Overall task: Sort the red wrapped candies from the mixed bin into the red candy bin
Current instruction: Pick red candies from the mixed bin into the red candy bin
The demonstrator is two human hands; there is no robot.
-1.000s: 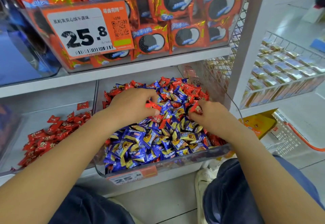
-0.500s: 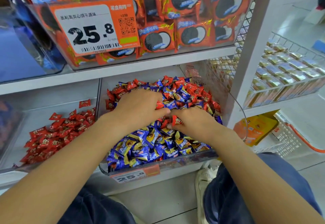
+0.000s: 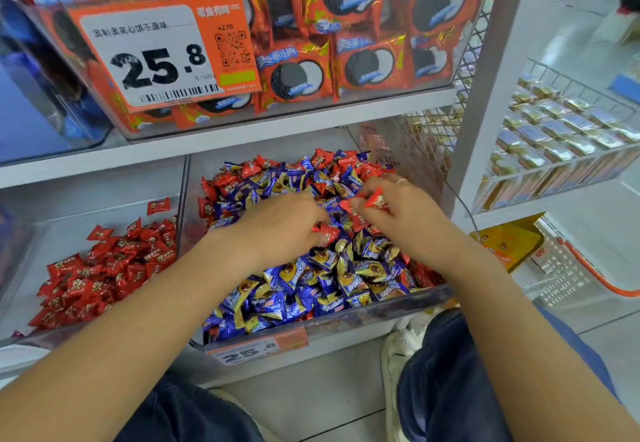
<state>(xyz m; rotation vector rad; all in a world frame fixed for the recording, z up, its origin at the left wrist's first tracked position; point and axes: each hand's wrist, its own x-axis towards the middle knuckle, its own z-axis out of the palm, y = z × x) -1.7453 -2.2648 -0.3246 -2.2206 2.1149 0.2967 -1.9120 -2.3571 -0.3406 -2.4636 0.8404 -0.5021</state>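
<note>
Red candies (image 3: 372,200) sit pinched in right fingers (image 3: 388,195); left fingers (image 3: 311,216) curl around more.

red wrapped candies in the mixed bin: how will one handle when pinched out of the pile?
Probably light: the right hand pinches a red candy by fingertips alone. The glossy wrapper likely makes it slippery, with crinkly, floppy ends. In the loose heap of the mixed bin, neighbours may shift.

Red and blue-gold wrappers
Red candies (image 3: 104,268) all red with pale marks; mixed bin (image 3: 381,306) clear, holding blue-and-gold among red; price tag (image 3: 162,50) orange and white, black digits.
</note>
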